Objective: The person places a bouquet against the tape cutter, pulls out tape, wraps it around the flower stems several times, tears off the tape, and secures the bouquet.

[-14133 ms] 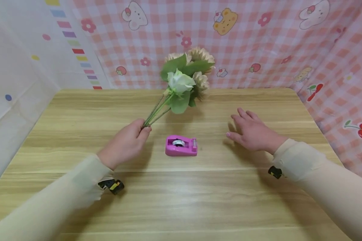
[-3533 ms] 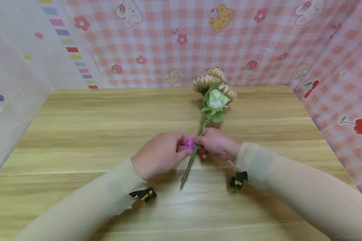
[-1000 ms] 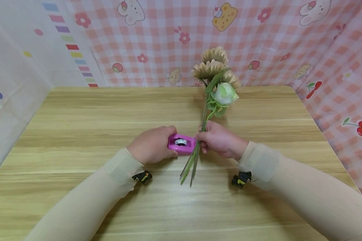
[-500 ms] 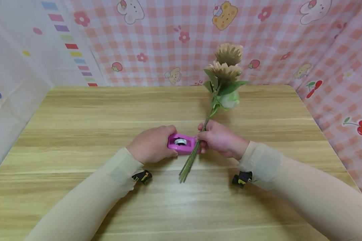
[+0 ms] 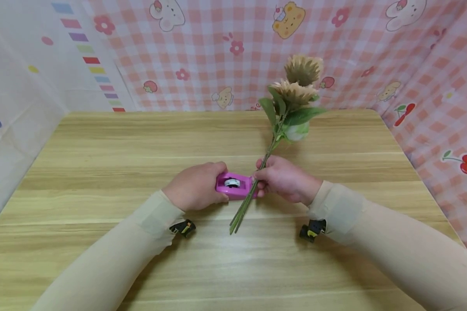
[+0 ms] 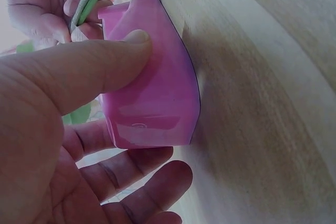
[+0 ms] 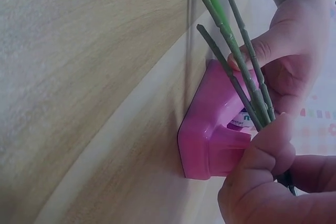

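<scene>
My left hand [image 5: 196, 185] grips the left end of a pink tape dispenser [image 5: 237, 194] on the table; in the left wrist view the thumb presses along one pink side [image 6: 152, 87], fingers on the other. A white tape roll [image 5: 232, 183] sits in it. My right hand [image 5: 286, 179] pinches a bunch of artificial flowers by the stems [image 5: 243, 211], right at the dispenser's cutter end. Beige blooms [image 5: 295, 93] and green leaves [image 5: 304, 115] point up and right, with a white-green rose [image 5: 297, 131] partly hidden below. Several stem ends [image 7: 226, 35] cross over the dispenser in the right wrist view.
The wooden table [image 5: 120, 142] spreads around both hands. A pink checked cloth [image 5: 202, 39] hangs along its back and right, and a white cloth [image 5: 19, 95] along the left. Small black cameras [image 5: 183, 227] are strapped under both wrists.
Earlier the left hand held the flowers; now the right hand does and the left grips the dispenser. Over the last second the bunch has turned, its blooms tilting right and the rose slipping behind leaves.
</scene>
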Motion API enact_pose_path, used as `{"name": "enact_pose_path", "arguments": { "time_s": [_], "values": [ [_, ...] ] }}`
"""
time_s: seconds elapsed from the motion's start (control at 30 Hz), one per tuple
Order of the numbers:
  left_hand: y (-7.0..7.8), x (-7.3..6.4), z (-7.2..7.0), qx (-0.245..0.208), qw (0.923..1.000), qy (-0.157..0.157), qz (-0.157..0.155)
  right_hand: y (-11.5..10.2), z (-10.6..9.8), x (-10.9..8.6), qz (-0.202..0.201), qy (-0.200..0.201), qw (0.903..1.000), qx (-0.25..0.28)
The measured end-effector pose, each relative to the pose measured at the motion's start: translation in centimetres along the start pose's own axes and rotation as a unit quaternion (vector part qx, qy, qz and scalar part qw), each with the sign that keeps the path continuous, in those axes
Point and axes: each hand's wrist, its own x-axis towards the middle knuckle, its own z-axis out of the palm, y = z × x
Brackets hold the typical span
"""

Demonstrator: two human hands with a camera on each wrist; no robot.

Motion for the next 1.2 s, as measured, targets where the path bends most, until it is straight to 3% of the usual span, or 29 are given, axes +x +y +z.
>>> {"name": "enact_pose_path", "arguments": {
  "time_s": [0.73,1.2],
  "values": [
    [-0.18,0.08,-0.05,-0.003,1.0000,-0.004,0.003,-0.48,-0.33,-0.01,0.021,-0.037,0.9980,0.047],
    [-0.24,0.08,0.11,-0.009,1.0000,0.000,0.002,-0.03,-0.19,0.25,0.013,-0.006,0.9988,0.046]
  ]
}}
